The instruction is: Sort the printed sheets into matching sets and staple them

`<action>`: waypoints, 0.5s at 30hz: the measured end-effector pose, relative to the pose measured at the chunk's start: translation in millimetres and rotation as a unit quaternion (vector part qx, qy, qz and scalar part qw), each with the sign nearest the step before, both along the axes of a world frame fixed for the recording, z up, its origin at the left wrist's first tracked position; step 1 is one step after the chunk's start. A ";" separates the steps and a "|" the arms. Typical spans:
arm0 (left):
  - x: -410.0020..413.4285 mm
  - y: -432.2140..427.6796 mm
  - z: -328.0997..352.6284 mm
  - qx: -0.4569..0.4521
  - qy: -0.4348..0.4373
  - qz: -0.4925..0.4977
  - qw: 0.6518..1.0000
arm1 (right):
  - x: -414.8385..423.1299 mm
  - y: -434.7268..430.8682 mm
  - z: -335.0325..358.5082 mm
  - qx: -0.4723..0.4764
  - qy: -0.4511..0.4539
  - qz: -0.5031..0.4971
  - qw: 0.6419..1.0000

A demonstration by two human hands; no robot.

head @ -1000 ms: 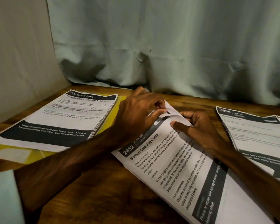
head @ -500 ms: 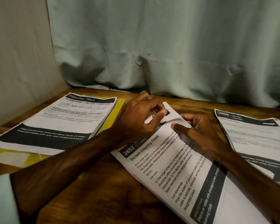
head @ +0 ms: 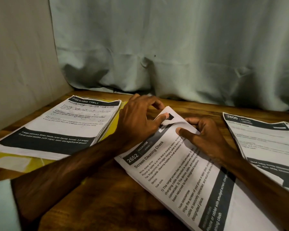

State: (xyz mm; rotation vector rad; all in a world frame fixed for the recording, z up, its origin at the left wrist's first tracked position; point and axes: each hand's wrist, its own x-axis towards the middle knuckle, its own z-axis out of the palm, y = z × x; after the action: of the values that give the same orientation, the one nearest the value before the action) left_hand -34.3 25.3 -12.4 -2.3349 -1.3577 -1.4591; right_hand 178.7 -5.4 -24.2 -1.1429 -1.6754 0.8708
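Note:
A set of printed sheets headed "2652 Screen Cleaning Check" (head: 182, 177) lies slantwise on the wooden table (head: 97, 197). My left hand (head: 138, 120) pinches its far corner between thumb and fingers and curls that corner upward. My right hand (head: 202, 135) grips the same corner from the right, thumb on top of the sheet and fingers curled beneath. A thick pile headed "Dressing Table" (head: 60, 125) rests on a yellow folder (head: 12, 162) at the left. Another pile headed "3800" (head: 264, 142) lies at the right. No stapler is in view.
A pale curtain (head: 173, 47) hangs along the table's back edge, and a beige wall panel (head: 20, 55) closes the left side. A light sleeve (head: 2, 207) shows at the lower left corner.
My left hand has lifted and curled the corner of the "2652" set a little higher. My right hand stays on the same corner. The view has dipped slightly.

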 end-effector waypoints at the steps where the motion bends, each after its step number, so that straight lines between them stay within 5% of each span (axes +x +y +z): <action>1: 0.3 1.2 -0.5 -0.002 -0.001 -0.012 1.000 | 0.0 0.1 0.2 0.003 -0.001 0.001 1.000; 15: 1.6 -2.3 2.4 -0.029 -0.080 -0.113 0.990 | 3.1 1.4 -1.6 -0.006 0.025 0.011 1.000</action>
State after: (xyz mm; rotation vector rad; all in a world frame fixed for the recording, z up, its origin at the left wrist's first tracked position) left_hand -32.7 23.0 -10.0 -2.5265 -1.2161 -1.7250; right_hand 181.8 -4.0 -25.8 -1.1039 -1.6477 0.9167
